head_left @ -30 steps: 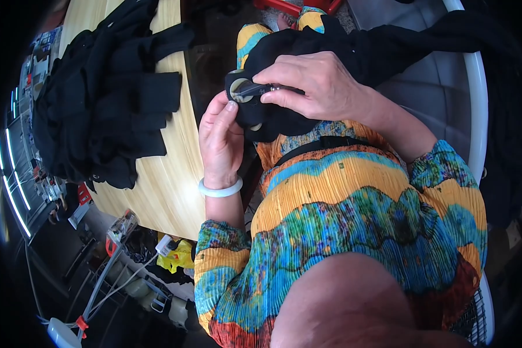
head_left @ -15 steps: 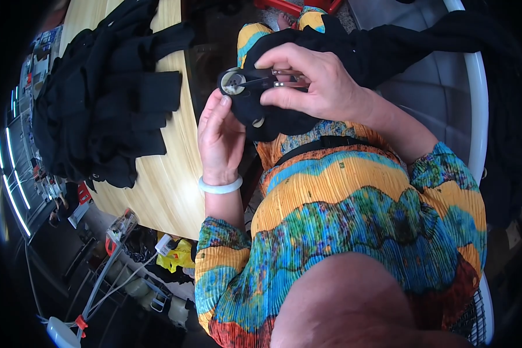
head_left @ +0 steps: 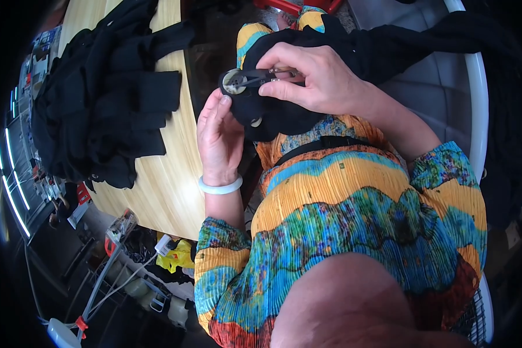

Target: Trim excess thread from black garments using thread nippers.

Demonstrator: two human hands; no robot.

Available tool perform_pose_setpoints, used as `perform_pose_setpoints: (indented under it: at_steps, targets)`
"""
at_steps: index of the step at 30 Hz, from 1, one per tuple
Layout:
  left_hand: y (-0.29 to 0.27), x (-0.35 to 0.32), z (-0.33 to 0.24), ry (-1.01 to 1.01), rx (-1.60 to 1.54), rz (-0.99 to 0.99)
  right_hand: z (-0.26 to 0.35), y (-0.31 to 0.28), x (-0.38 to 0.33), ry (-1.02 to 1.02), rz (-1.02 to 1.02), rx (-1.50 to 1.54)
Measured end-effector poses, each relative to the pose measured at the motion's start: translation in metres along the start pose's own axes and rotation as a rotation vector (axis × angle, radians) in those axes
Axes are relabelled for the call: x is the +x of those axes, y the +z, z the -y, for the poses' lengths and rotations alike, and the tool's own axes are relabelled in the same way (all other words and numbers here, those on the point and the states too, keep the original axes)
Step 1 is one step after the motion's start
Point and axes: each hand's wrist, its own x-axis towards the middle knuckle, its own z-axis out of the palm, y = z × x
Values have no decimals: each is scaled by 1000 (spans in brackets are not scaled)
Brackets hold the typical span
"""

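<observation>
A black garment [head_left: 284,116] lies bunched on my lap. My left hand [head_left: 217,139], with a white bangle [head_left: 219,187] on its wrist, supports the garment from the left, its fingertips against the cloth and the thumb hidden behind it. My right hand [head_left: 319,78] comes in from the right and grips a small dark metal tool like thread snips [head_left: 264,75]. The tool's tip rests at a round pale button-like piece [head_left: 233,81] on the garment. A second small pale button [head_left: 255,123] shows lower on the cloth.
A pile of black garments [head_left: 104,98] lies on a light wooden table [head_left: 168,185] to my left. More black cloth hangs over the white chair [head_left: 475,87] at my right. Cables, a yellow object [head_left: 177,255] and clutter sit on the floor below the table.
My right hand has lifted slightly and shifted right, uncovering the round pale piece at the tool's tip. My left hand has stayed against the cloth.
</observation>
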Motion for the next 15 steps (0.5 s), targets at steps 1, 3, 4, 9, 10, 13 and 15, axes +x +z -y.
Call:
perform_pose_setpoints:
  at_steps: [1, 3, 4, 9, 10, 13, 15]
  targets:
    - [0, 0, 0, -1, -1, 2, 0, -1, 0, 1, -1, -2]
    - [2, 1, 0, 5, 26, -7, 1, -2, 0, -12, 16, -52]
    - [2, 1, 0, 5, 27, -6, 0, -2, 1, -13, 15, -51]
    - [1, 0, 2, 26, 74, 7, -1, -3, 2, -57, 19, -126]
    - [1, 0, 2, 26, 74, 7, 0, -3, 2, -57, 19, -126]
    - [0, 0, 2, 22, 88, 29, 1, -3, 2, -74, 7, -119]
    - [0, 0, 2, 7, 92, 8, 0, -3, 3, -81, 11, -124]
